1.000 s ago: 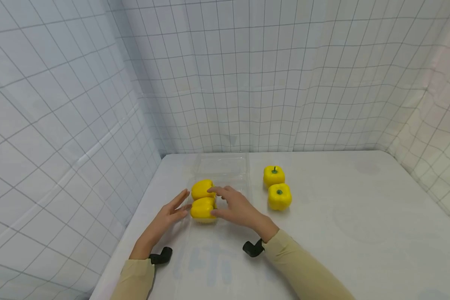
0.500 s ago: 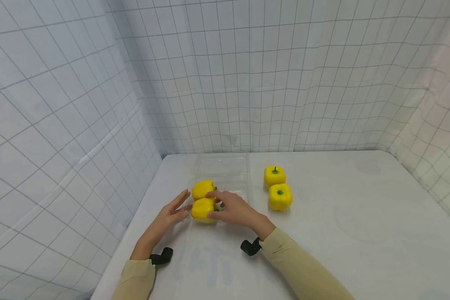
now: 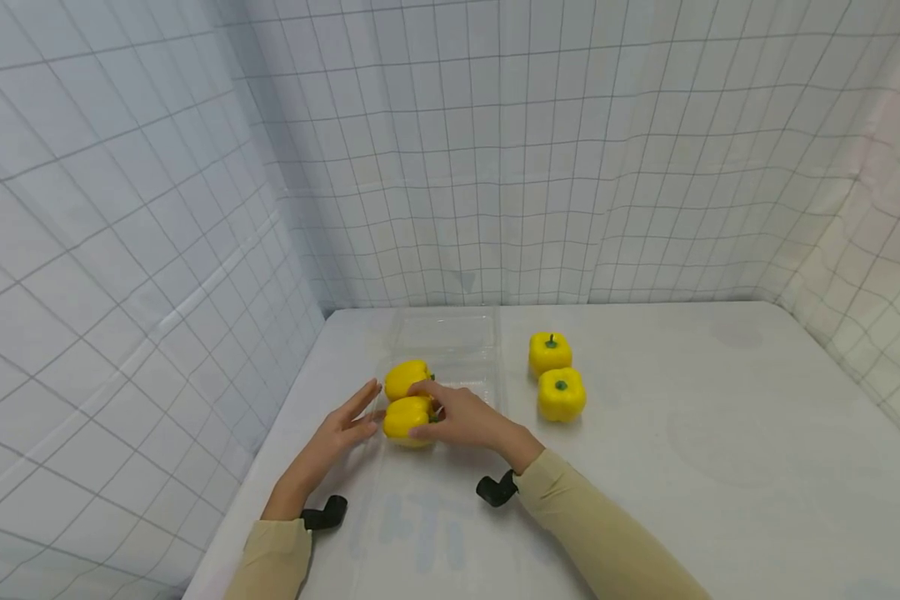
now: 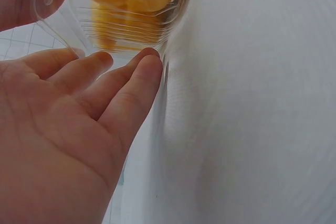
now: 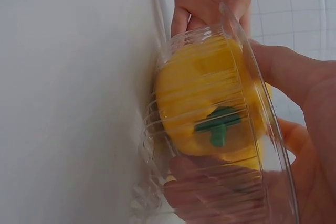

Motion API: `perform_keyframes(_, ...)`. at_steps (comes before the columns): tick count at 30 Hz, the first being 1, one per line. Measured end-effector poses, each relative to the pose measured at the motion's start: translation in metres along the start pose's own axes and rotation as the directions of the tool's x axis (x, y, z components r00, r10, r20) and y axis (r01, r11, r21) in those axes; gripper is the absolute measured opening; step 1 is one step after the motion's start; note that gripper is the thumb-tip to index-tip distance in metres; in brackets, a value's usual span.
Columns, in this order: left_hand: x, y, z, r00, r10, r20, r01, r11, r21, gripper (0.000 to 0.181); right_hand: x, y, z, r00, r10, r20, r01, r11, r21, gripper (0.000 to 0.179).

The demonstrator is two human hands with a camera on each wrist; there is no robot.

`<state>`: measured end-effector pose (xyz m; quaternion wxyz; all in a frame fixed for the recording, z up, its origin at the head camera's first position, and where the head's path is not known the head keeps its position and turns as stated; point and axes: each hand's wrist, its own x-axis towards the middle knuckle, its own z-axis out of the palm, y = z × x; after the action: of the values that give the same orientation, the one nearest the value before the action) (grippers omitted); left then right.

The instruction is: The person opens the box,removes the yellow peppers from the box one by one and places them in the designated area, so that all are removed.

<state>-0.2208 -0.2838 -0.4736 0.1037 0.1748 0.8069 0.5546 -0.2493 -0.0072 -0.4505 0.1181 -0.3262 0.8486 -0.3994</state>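
Two yellow bell peppers lie side by side in the left part of a clear ribbed plastic container [image 3: 487, 392]. My right hand [image 3: 465, 418] reaches into it and grips the nearer bell pepper [image 3: 403, 417], thumb on the near side and index finger toward the farther bell pepper [image 3: 405, 378]. In the right wrist view, the green stem [image 5: 218, 127] shows through the ribbed wall, with fingers inside near it. At the container's left end is my left hand [image 3: 337, 427], its fingers spread and fairly straight. The left wrist view has its fingertips right at the ribbed wall [image 4: 123, 30].
Behind the container its clear lid [image 3: 444, 330] lies folded back on the white table [image 3: 675, 467]. To the right stand two more yellow bell peppers, a rear one [image 3: 550, 356] and a front one [image 3: 562, 396]. Grid-patterned white curtains [image 3: 540, 167] enclose the table.
My right hand has shifted slightly left, its thumb and fingers drawing closer around the nearer pepper's stem end. The left hand has hardly moved.
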Motion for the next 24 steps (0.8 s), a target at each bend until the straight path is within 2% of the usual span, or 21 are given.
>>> perform_keyframes(5, 0.001, 0.000, 0.001, 1.000, -0.005, 0.013, 0.004, 1.000, 0.000, 0.070, 0.002, 0.001, 0.001, 1.000, 0.021, -0.020, -0.021, 1.000, 0.023, 0.063)
perform_keyframes(19, -0.001, 0.003, 0.001, 1.000, -0.002, 0.018, 0.002, 1.000, -0.003, 0.067, -0.006, -0.009, -0.007, 0.991, 0.094, -0.091, -0.098, 0.994, -0.040, 0.062)
perform_keyframes(24, -0.001, 0.001, -0.001, 1.000, -0.006, 0.011, 0.006, 1.000, 0.000, 0.067, -0.010, -0.013, -0.012, 0.989, 0.080, -0.127, -0.087, 0.995, -0.044, 0.063)
